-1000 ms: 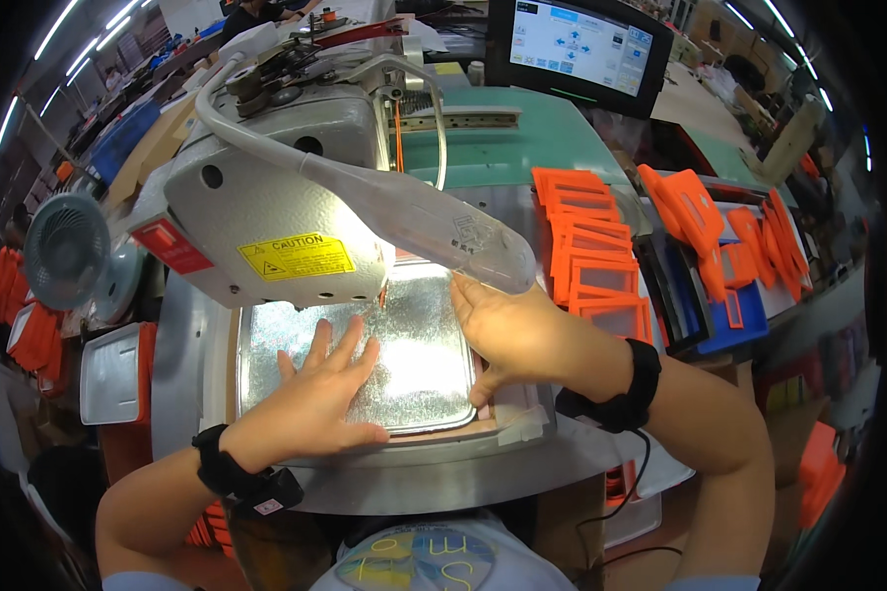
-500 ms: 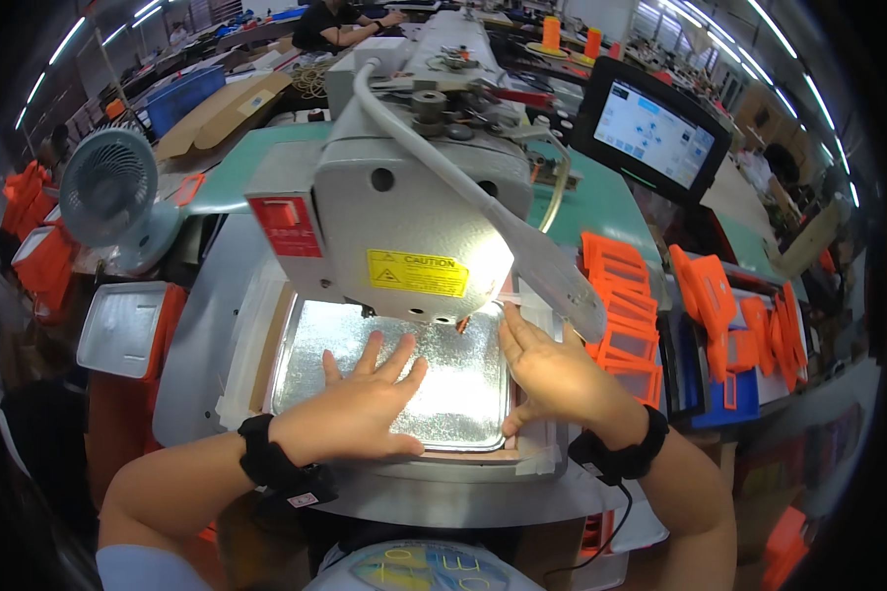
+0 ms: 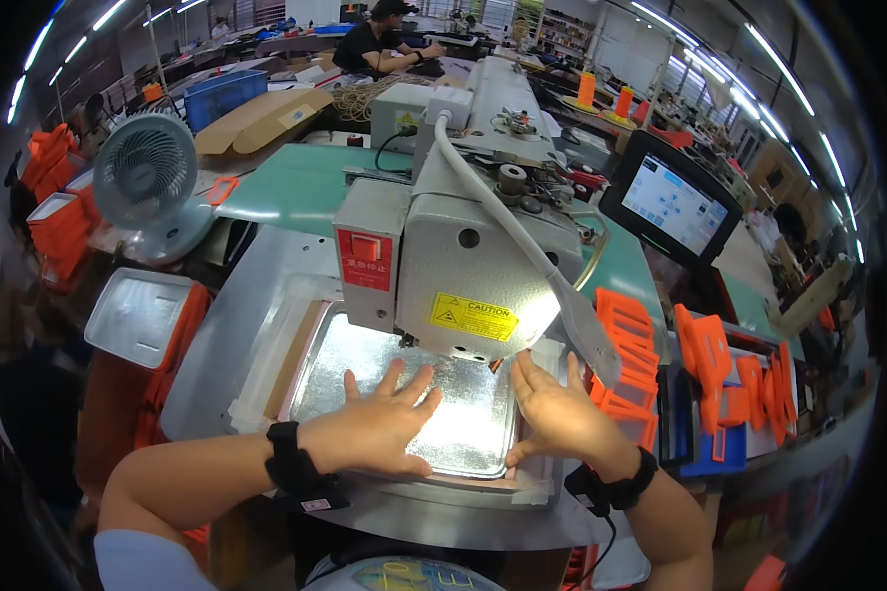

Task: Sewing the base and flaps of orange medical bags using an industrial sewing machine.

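Note:
A shiny silver panel (image 3: 473,433) with rounded corners and a raised pale rim lies flat in a taped frame (image 3: 296,350). It sits under the grey head of an industrial sewing machine (image 3: 434,251). My left hand (image 3: 375,431) rests palm down on the panel's left and near part, fingers spread, holding nothing. Along the panel's right edge lies my right hand (image 3: 567,414), its fingers stretched forward beside the machine head and its thumb at the near right corner. The machine hides the panel's far part.
Orange frames (image 3: 626,340) stand in a row at the right, near more orange pieces on a blue tray (image 3: 715,453). A white-faced orange stack (image 3: 143,315) and a fan (image 3: 146,172) are at left. Behind are a touchscreen (image 3: 670,197) and a seated person (image 3: 384,44).
The view has tilted up, so the scene sits lower and further right. One finger of my right hand has spread from the others. My left hand stays flat on the panel.

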A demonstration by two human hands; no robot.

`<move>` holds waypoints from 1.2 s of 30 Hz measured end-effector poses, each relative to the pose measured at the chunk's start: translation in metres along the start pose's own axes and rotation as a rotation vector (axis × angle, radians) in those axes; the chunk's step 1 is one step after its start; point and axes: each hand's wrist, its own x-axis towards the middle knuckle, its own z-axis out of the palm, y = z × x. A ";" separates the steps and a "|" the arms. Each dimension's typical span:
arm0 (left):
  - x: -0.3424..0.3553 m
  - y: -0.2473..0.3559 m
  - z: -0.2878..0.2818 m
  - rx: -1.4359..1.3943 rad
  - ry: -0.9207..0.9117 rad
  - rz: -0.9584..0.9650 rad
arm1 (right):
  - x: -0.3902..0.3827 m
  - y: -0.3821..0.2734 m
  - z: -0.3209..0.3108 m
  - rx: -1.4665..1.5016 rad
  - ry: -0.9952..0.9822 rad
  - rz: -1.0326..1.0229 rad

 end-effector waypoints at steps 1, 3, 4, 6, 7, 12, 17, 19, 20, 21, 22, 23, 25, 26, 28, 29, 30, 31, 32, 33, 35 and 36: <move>0.001 0.002 -0.001 -0.016 0.005 -0.009 | 0.001 0.001 0.001 -0.001 0.020 -0.009; 0.001 0.001 -0.002 -0.020 0.008 -0.007 | 0.000 0.004 0.003 -0.006 0.058 -0.022; 0.001 0.000 -0.002 -0.007 0.006 0.002 | 0.000 0.002 0.002 -0.005 0.044 -0.013; 0.001 -0.002 -0.002 0.001 0.005 0.013 | 0.002 0.000 -0.001 -0.002 0.012 0.005; 0.002 -0.002 -0.001 -0.005 0.006 0.015 | 0.002 0.000 -0.001 -0.009 0.009 0.008; 0.003 -0.002 -0.002 -0.011 0.006 0.014 | 0.002 -0.001 -0.004 -0.048 0.001 0.028; 0.002 0.001 -0.004 -0.004 0.007 0.010 | -0.002 -0.001 -0.004 -0.059 0.013 0.015; 0.002 0.002 -0.002 0.004 -0.001 0.002 | 0.000 -0.002 -0.004 -0.058 0.000 0.012; 0.001 0.002 -0.001 0.008 -0.005 -0.002 | 0.001 -0.003 -0.003 -0.049 0.003 0.005; 0.002 0.001 0.000 -0.003 0.000 0.005 | 0.000 -0.001 0.000 -0.040 0.001 0.003; 0.000 -0.001 0.001 -0.014 0.004 0.011 | 0.000 0.000 0.003 -0.042 0.013 -0.005; -0.001 -0.003 0.002 -0.025 0.009 0.017 | 0.001 0.001 0.006 -0.044 0.025 -0.012; -0.003 -0.005 -0.001 -0.011 0.001 0.012 | 0.003 0.001 0.008 -0.030 0.066 -0.030; -0.003 -0.006 -0.002 -0.004 -0.003 0.011 | 0.004 0.001 0.009 -0.013 0.086 -0.038; -0.007 -0.009 -0.003 -0.003 -0.003 0.003 | 0.005 -0.001 0.009 0.022 0.108 -0.054; -0.008 -0.010 -0.004 -0.002 -0.004 0.000 | 0.005 -0.003 0.008 0.038 0.112 -0.058; -0.009 -0.011 -0.005 -0.003 -0.011 -0.005 | 0.006 -0.004 0.007 0.053 0.114 -0.062; -0.010 -0.012 -0.006 -0.003 -0.018 -0.010 | 0.007 -0.006 0.005 0.063 0.086 -0.056; -0.011 -0.013 -0.007 -0.004 -0.025 -0.015 | 0.009 -0.007 0.004 0.072 0.057 -0.050; -0.012 -0.014 -0.007 0.002 -0.026 -0.019 | 0.010 -0.009 0.002 0.080 0.028 -0.045; -0.014 -0.016 -0.008 0.013 -0.029 -0.028 | 0.011 -0.012 0.001 0.067 0.020 -0.038; -0.015 -0.018 -0.009 0.022 -0.030 -0.030 | 0.013 -0.015 0.001 0.059 0.019 -0.033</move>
